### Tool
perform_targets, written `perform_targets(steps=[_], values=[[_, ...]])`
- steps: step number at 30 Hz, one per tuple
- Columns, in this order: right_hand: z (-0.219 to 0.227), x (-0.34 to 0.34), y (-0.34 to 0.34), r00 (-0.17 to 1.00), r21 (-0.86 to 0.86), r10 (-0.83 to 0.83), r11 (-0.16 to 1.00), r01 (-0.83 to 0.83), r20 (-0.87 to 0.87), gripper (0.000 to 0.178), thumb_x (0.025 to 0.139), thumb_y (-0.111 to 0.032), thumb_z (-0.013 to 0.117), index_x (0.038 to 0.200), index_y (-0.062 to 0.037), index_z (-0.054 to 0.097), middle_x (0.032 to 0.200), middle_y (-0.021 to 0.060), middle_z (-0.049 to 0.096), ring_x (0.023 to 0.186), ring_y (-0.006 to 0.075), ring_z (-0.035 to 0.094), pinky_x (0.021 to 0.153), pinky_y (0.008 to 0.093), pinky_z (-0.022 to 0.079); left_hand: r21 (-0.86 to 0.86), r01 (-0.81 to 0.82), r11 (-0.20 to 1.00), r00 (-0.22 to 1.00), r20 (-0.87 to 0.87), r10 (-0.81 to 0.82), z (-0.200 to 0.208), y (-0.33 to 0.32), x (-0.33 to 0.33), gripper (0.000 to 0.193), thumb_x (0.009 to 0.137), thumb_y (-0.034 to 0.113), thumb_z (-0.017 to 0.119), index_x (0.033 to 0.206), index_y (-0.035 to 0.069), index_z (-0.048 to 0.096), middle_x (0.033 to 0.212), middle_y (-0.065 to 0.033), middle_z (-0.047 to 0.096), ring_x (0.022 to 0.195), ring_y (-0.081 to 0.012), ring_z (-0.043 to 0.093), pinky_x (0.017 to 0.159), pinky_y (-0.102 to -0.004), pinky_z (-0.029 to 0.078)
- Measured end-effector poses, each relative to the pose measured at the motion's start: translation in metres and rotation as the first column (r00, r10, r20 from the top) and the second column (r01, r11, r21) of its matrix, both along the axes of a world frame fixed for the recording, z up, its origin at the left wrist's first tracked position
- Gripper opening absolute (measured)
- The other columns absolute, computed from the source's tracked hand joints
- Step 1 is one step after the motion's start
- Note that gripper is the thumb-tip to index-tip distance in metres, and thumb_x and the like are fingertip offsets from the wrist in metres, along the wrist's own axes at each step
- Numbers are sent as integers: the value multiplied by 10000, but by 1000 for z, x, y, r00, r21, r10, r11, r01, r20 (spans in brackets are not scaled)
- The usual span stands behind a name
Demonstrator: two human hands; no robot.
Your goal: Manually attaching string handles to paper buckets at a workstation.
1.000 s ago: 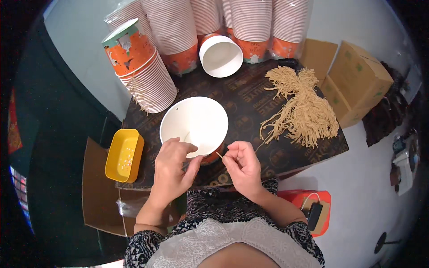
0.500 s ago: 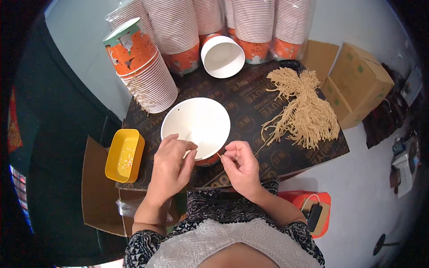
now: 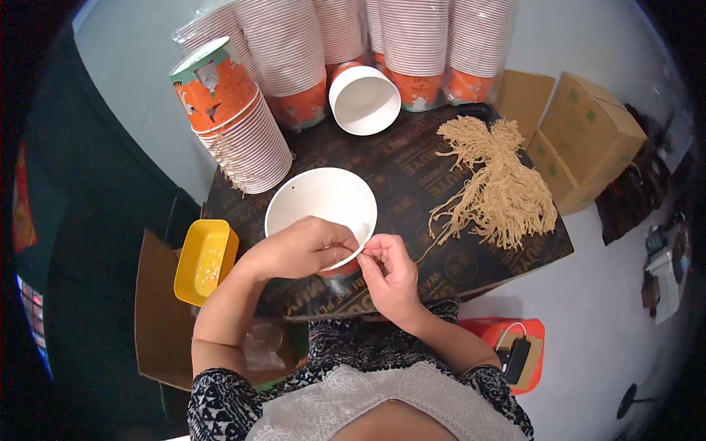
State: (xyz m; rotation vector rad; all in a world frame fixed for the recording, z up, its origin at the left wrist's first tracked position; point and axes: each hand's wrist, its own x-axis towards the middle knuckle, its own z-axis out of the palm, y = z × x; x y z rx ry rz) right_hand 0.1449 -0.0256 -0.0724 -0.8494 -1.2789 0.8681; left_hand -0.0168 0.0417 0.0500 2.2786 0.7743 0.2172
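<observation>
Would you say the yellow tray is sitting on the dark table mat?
No, the yellow tray sits off the dark mat's left edge, beside the left hand.

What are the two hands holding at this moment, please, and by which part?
The left hand grips the white paper cup by its near rim; the right hand pinches a tan string there.

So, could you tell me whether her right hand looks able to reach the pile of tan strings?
Probably yes: the pile of tan strings lies just beyond the right hand, with only bare dark board between.

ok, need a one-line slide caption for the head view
Both hands, left hand and right hand, work at the near rim of a white paper bucket beside tan string bundle and stacked cups.
</observation>
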Motion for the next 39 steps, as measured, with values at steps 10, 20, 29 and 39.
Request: perform_targets(steps=[10, 20, 29, 39], values=[[2, 14, -13, 976, -11, -74, 997, 78, 206, 214, 909, -53, 650, 1089, -2, 546, 819, 120, 643, 752, 217, 664, 662, 338, 526, -135, -388, 912, 913, 83, 400, 0, -4, -7, 164, 909, 114, 552, 813, -6, 611, 707, -59, 636, 639, -116, 587, 600, -281, 472], [4, 16, -14, 937, 160, -125, 984, 76, 325, 63, 861, 2, 643, 914, -2, 610, 826, 144, 634, 748, 326, 646, 670, 391, 510, -520, -282, 806, 769, 380, 514, -10, -5, -3, 138, 881, 71, 616, 789, -25, 654, 748, -81, 680, 585, -78, 550, 536, -231, 433], [30, 28, -3, 980, 286, 27, 955, -84, 199, 57, 930, 5, 580, 948, 30, 628, 1022, 125, 697, 827, 170, 663, 725, 284, 523, -593, -198, 781, 794, 371, 482, -12, -3, 5, 44, 874, -6, 637, 867, -37, 668, 770, -86, 691, 592, -80, 565, 545, -213, 447], [77, 44, 37, 937, 267, 23, 956, -122, 347, 59, 909, 10, 595, 921, 23, 651, 835, 87, 676, 748, 152, 657, 676, 272, 516, -532, -216, 818, 845, 319, 430, -13, -3, 10, 90, 858, -14, 698, 937, -28, 657, 811, -36, 655, 671, -71, 572, 589, -217, 454]])
